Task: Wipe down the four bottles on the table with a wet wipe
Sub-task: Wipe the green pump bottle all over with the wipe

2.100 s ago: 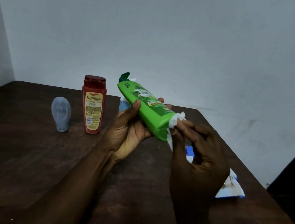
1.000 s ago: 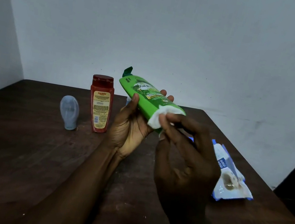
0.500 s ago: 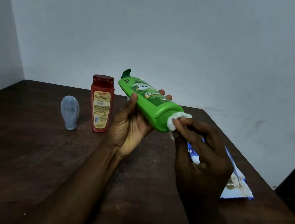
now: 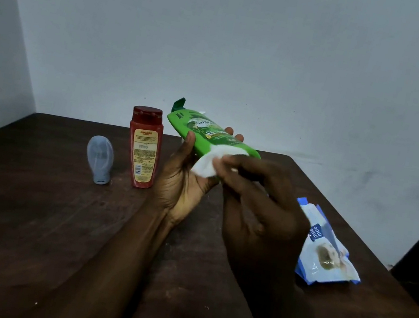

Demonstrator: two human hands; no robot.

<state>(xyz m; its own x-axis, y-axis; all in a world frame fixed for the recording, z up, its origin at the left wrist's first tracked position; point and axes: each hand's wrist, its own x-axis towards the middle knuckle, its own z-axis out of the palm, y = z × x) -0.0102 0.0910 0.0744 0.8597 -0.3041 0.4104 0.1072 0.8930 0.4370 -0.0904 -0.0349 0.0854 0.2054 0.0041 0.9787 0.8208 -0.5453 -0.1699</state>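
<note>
Mid-wipe on the green bottle [image 4: 207,133]. Gripped clear of the surface [image 4: 25,210] in the left hand [image 4: 181,187], tilted, cap end up and away, base end toward the camera. Left fingers [image 4: 228,130] curled round the body from behind, thumb on the near side. Pinching a folded wet wipe [image 4: 209,163] in the right hand [image 4: 262,218]: right fingers [image 4: 232,163] narrow, closed on the wipe, pressing it onto the lower body near the base.

Standing upright on the surface to the left: red bottle [image 4: 144,150]. Just beside it, further left: grey-blue bottle [image 4: 99,159], resting cap-down. No clear sight of a fourth bottle, maybe hidden behind the green one. Lying at right, well apart from the bottles: wipes pack [image 4: 326,252].

To do this step well, probably:
- Drag the wipe lengthwise from base toward cap in overlapping strokes, with flat firm pressure, not fingertip dabs.
- Rotate the bottle in the left hand between strokes to reach the back.
- Shift the left grip to expose the patches under the thumb and fingers.
- Go easy on the squeeze: seemingly flipped-open cap, so some risk of a spill.
- Refold to a clean face if soiled.
- Finish with cap and base, then set down upright, apart from the unwiped ones.
</note>
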